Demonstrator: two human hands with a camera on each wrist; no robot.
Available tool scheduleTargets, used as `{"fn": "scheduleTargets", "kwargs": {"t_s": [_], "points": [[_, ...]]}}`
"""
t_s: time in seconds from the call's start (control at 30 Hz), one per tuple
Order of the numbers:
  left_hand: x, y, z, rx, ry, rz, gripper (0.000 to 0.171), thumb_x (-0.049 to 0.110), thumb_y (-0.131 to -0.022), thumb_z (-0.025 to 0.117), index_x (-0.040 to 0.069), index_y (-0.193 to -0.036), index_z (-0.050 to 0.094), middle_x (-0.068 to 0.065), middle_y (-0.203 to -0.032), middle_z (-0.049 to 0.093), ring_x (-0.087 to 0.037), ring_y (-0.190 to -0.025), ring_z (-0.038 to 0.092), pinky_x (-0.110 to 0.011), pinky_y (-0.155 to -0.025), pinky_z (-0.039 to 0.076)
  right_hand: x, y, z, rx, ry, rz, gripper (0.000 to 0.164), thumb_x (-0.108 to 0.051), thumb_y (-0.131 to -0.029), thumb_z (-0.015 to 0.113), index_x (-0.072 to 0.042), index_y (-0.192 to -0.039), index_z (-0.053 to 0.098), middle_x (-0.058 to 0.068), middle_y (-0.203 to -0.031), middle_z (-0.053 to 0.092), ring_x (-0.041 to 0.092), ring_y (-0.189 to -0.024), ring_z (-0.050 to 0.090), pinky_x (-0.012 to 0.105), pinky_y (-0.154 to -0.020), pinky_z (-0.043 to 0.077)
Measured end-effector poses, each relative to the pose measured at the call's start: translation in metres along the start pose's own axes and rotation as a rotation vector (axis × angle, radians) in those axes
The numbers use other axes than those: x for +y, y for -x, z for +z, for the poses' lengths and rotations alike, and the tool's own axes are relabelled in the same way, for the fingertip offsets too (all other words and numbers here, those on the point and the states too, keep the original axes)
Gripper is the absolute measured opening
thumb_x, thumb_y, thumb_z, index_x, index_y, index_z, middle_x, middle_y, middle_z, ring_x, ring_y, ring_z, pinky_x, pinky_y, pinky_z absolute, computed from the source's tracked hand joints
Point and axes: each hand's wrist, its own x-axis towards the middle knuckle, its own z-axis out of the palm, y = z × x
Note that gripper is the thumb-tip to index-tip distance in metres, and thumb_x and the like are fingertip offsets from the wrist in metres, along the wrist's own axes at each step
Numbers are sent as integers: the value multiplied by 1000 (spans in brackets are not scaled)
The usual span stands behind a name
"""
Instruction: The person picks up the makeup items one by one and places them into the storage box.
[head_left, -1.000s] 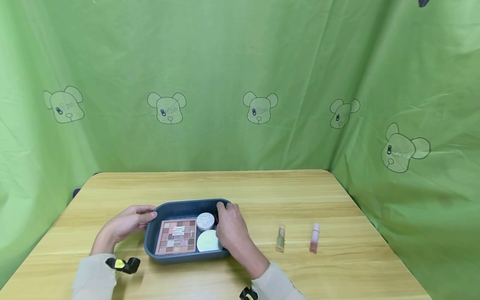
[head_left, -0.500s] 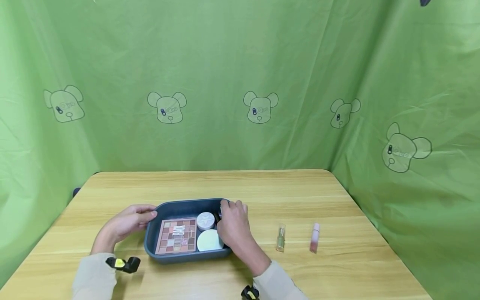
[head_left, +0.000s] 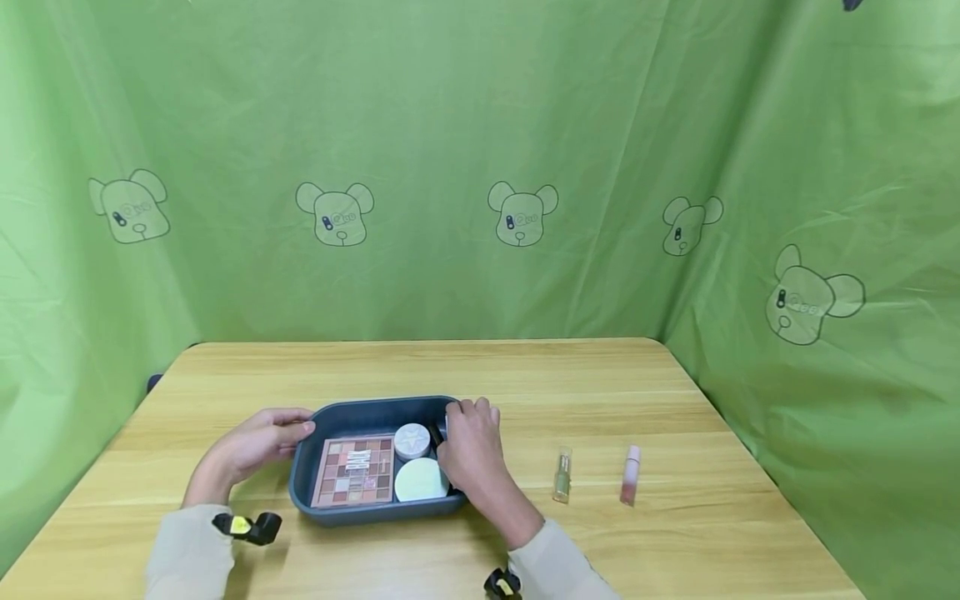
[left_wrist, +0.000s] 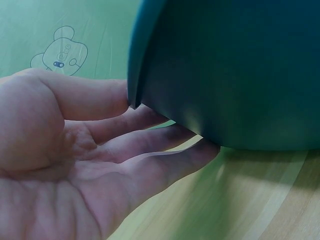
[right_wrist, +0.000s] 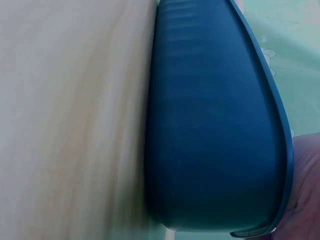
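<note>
Two hands work at one dark blue tray [head_left: 375, 517], which rests on the wooden table [head_left: 450, 367]. The left hand [head_left: 255, 446] pinches the tray's left end, its thumb at the rim and its fingers stretched against the outside of the wall. The right hand [head_left: 474, 454] reaches over the right end, fingertips down inside; whether they pinch anything I cannot tell, as the back of the hand hides them. Just beside it a dark item [head_left: 436, 433] shows in part, too small to make out. Also in the tray, a palette [head_left: 354, 472] of small coloured squares lies flat to the left, with a white jar [head_left: 412, 442] and a white disc [head_left: 422, 480] to its right, the disc nearer the person. Well apart from the tray, to the right, lie a green tube [head_left: 562, 477] and a pink tube [head_left: 630, 477]. A green curtain [head_left: 435, 283] hangs behind.
</note>
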Motion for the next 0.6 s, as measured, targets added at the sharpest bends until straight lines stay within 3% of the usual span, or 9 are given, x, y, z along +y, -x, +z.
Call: {"fn": "scheduleTargets", "kwargs": {"t_s": [0.6], "points": [[0, 0, 0, -14, -2, 7, 52, 14, -104, 52, -21, -141, 40, -35, -135, 58, -40, -125, 60, -45, -107, 52, 0, 0, 1, -26, 39, 3, 32, -9, -80, 79, -2, -110, 72, 13, -105, 71, 25, -84, 46, 30, -70, 30]]}}
